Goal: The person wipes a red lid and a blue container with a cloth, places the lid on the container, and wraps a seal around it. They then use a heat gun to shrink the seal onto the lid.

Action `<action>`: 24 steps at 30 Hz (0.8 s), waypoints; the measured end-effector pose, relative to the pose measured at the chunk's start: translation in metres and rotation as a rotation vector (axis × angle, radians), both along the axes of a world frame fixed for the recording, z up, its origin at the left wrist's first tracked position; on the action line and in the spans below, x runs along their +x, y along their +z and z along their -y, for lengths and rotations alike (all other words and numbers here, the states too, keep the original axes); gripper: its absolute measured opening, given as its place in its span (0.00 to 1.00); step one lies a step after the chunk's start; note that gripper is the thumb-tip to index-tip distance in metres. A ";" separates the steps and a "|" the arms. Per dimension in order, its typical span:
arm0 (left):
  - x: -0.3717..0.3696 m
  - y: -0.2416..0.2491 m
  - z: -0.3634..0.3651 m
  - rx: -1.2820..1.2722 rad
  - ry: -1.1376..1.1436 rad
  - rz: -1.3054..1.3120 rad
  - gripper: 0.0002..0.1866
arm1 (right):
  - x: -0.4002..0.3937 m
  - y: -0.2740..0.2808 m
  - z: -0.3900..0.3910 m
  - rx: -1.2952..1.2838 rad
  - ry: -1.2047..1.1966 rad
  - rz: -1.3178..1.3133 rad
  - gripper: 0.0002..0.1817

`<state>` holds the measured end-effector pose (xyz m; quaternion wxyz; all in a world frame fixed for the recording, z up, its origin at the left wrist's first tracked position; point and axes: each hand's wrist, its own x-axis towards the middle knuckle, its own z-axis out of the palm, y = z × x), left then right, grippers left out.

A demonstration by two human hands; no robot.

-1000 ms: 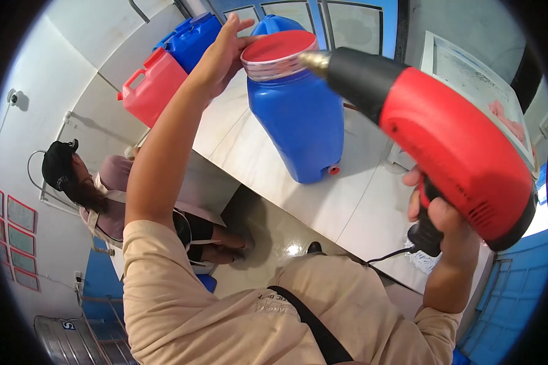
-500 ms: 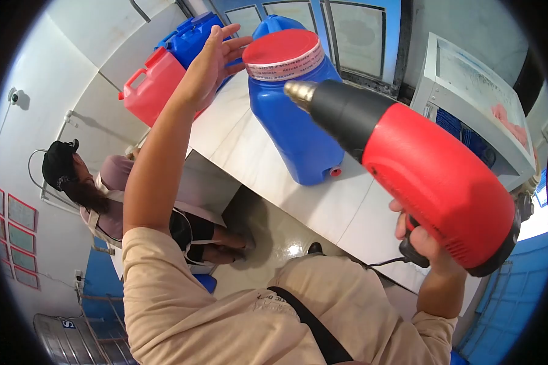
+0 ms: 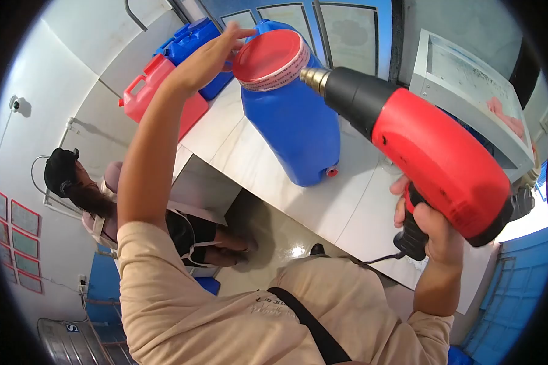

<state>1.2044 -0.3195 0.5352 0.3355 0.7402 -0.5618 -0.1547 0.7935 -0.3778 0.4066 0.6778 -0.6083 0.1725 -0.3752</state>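
A blue water jug [image 3: 292, 128] stands on the white counter with a small red outlet [image 3: 331, 172] low on its side. Its wide red cap [image 3: 268, 53] has a printed seal band [image 3: 280, 76] around the edge. My right hand [image 3: 431, 228] grips a red and black heat gun [image 3: 438, 158] by its handle. The gun's metal nozzle points at the right side of the band, close to it. At the cap's left rim is my left hand [image 3: 210, 61], its fingers stretched out and partly hidden behind the wrist and cap.
Pink [image 3: 158, 91] and blue [image 3: 192, 39] jugs stand at the counter's far left. A white-framed case [image 3: 429, 76] is at the right. Below left, a person in a black cap [image 3: 61, 173] sits beside the tiled counter [image 3: 219, 143]. The gun's cord [image 3: 380, 260] hangs over the counter edge.
My left hand has come in against the cap's left rim, its fingers more bent over it. The heat gun has shifted slightly right and up, and the seal band appears more tilted.
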 end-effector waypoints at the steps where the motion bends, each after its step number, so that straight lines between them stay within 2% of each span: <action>1: -0.009 0.006 0.009 0.097 -0.018 0.197 0.41 | 0.001 -0.002 0.002 0.018 0.033 0.031 0.22; 2: -0.008 0.008 0.023 0.183 -0.062 0.313 0.39 | 0.000 -0.003 0.002 0.060 0.020 0.053 0.20; 3: -0.022 0.012 0.031 0.177 -0.061 0.318 0.39 | -0.002 -0.003 0.002 0.055 0.020 0.058 0.20; 5: -0.052 0.022 0.042 0.350 -0.095 0.666 0.45 | -0.007 -0.005 -0.001 0.092 -0.059 0.120 0.21; 6: -0.041 0.011 0.050 0.362 -0.012 0.728 0.50 | -0.013 -0.008 0.000 0.092 -0.055 0.121 0.21; 7: -0.045 0.006 0.049 0.367 -0.008 0.729 0.50 | -0.021 -0.011 0.001 0.092 -0.034 0.133 0.21; 9: -0.056 -0.005 0.047 0.423 0.226 0.630 0.49 | -0.031 -0.019 0.001 0.106 -0.014 0.147 0.21; 10: -0.056 -0.009 0.045 0.433 0.229 0.632 0.49 | -0.034 -0.023 0.001 0.096 0.010 0.136 0.21; 13: -0.045 0.000 0.051 0.419 0.179 0.582 0.45 | -0.042 -0.022 -0.006 0.091 0.008 0.143 0.21; 15: -0.045 0.012 0.057 0.407 -0.134 0.359 0.36 | -0.050 -0.022 -0.006 0.102 -0.018 0.152 0.21; 16: -0.047 0.014 0.061 0.404 -0.137 0.361 0.36 | -0.056 -0.025 -0.003 0.108 0.020 0.165 0.23; 18: -0.047 0.016 0.067 0.415 -0.172 0.118 0.31 | -0.068 -0.033 0.002 0.115 0.062 0.172 0.25; 19: -0.033 0.013 0.075 0.414 -0.174 0.114 0.31 | -0.074 -0.038 0.006 0.152 0.069 0.245 0.29; 20: -0.012 0.010 0.085 0.378 -0.356 -0.003 0.31 | -0.078 -0.041 0.010 0.190 0.073 0.320 0.34; 21: -0.009 0.009 0.089 0.359 -0.455 -0.063 0.32 | -0.080 -0.036 0.013 0.192 0.067 0.315 0.34; 22: -0.021 0.012 0.090 0.345 -0.554 -0.128 0.32 | -0.085 -0.027 0.017 0.175 0.010 0.307 0.40; 23: -0.031 0.014 0.084 0.209 -0.445 -0.121 0.39 | -0.090 -0.019 0.021 0.158 -0.053 0.296 0.47; 24: -0.051 0.011 0.075 0.075 -0.338 -0.119 0.46 | -0.094 -0.015 0.032 0.081 -0.097 0.263 0.49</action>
